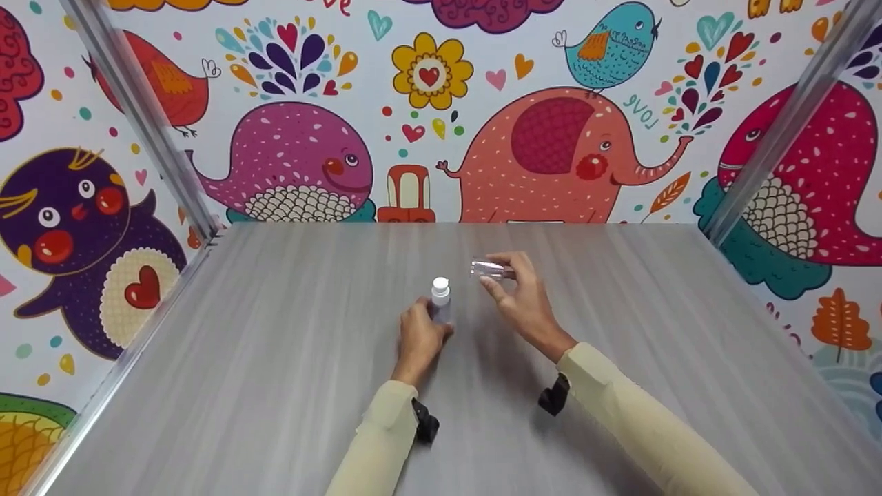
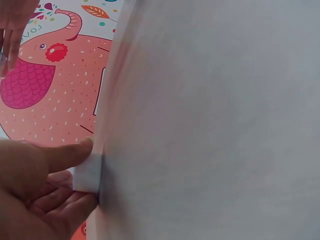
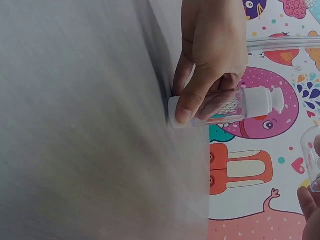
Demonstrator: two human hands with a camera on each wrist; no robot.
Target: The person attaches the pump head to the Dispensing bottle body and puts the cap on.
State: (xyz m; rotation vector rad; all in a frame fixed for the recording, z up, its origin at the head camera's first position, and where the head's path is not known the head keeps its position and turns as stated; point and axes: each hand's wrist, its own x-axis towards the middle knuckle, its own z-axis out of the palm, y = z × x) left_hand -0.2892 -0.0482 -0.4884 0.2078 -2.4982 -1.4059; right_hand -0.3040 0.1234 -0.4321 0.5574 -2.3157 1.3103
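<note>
A small clear pump bottle [image 1: 441, 303] with a white pump head and white base stands upright on the table. My left hand [image 1: 419, 337] grips it low down; the thumb presses the white base [image 3: 181, 112] in the right wrist view. That base [image 2: 87, 172] also shows between the fingers in the left wrist view. Up and to the right, my right hand [image 1: 527, 296] pinches a clear cap [image 1: 488, 269] between thumb and fingers, raised and tipped on its side, apart from the bottle. Only part of the cap [image 3: 311, 157] appears at the right wrist view's edge.
A grey wood-grain table [image 1: 289, 331] spreads under both hands. Behind it rises a wall printed with cartoon animals [image 1: 544, 158]. Metal posts [image 1: 148, 124] stand at the left and right back corners. Black wrist mounts [image 1: 425, 421] sit on the cream sleeves.
</note>
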